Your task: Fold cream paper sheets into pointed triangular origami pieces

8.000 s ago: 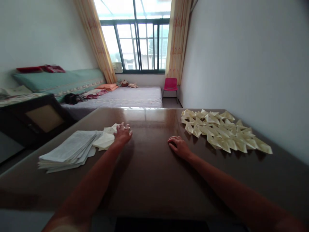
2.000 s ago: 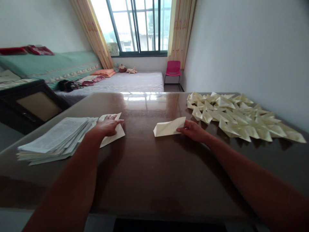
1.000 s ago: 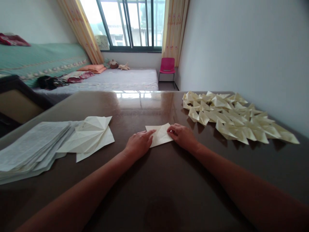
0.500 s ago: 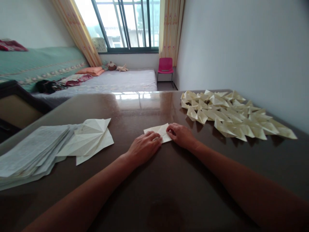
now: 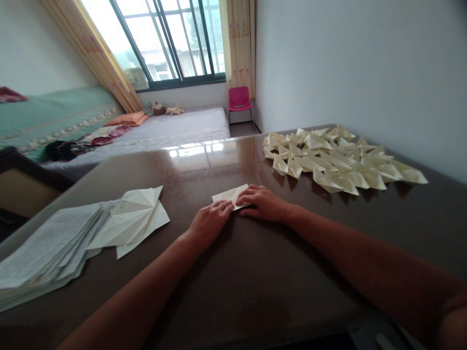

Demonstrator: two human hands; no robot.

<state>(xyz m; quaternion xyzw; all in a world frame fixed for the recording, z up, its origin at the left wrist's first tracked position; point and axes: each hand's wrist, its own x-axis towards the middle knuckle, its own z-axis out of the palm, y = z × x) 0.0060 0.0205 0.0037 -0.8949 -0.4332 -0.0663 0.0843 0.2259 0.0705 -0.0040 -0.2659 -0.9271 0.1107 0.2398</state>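
Note:
A small folded piece of cream paper [image 5: 225, 195] lies on the dark glossy table [image 5: 219, 272] in front of me. My left hand [image 5: 210, 218] is closed at its near left edge, fingers together and pressing on the paper. From the right, my right hand [image 5: 265, 202] reaches over the paper with fingers stretched out and the thumb apart from them, fingertips close to those of the left. The fingers hide the paper's near and right parts. Two creased sheets [image 5: 136, 214], partly opened out, lie to the left.
A stack of printed papers [image 5: 47, 248] lies at the table's left, partly under the creased sheets. Rows of folded cream paper shapes [image 5: 332, 160] cover the far right. Beyond the table are a bed [image 5: 189, 121], a pink chair [image 5: 239, 99] and a window [image 5: 175, 39].
My right hand has gone from a pinch at the paper's right corner to stretched fingers over it. The left fingers stay on the near edge. The view has tilted slightly.

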